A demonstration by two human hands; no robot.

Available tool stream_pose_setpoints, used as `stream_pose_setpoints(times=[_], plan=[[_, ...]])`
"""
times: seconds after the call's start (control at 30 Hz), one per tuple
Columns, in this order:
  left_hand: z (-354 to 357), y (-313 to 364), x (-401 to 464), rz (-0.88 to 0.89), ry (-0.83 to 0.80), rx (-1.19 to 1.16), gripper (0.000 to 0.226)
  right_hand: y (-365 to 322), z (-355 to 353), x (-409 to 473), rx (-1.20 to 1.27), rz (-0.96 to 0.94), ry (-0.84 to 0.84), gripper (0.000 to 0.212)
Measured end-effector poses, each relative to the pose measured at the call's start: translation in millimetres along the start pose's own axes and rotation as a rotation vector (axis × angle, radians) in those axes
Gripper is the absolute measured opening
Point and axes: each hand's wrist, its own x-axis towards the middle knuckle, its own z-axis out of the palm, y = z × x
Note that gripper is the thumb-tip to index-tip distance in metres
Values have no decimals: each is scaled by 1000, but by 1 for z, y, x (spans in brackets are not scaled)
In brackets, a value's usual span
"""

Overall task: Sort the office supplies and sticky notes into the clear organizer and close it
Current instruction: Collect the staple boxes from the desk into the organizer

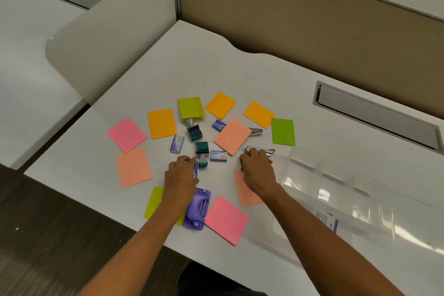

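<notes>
From the head camera, the left hand (180,176) curls its fingers around a small staple box (195,168) on the white desk (240,74). The right hand (257,168) closes over a silver-and-red stapler (260,150). Sticky notes (161,123) lie scattered around. The clear organizer (360,199) sits right, a purple hole punch (198,209) near the left wrist.
</notes>
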Motion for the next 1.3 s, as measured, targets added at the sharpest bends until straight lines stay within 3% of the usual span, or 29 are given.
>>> stream_pose_setpoints(times=[0.17, 0.4, 0.53, 0.8, 1.0, 1.3], plan=[[-6, -4, 1, -11, 2, -4, 54, -1, -3, -1, 59, -20, 47, 29], [-14, 4, -4, -49, 59, -239, 54, -5, -26, -22, 452, 67, 69, 14], [-19, 25, -14, 27, 86, -306, 61, -3, -38, -45, 662, 116, 93, 28], [-8, 91, -44, 276, -32, -398, 60, 50, -53, -100, 955, 328, 80, 19], [6, 141, -61, 458, -110, -339, 61, 107, -51, -138, 927, 420, 10, 61], [31, 185, -72, 561, -207, -132, 61, 129, -38, -162, 564, 361, 55, 60]])
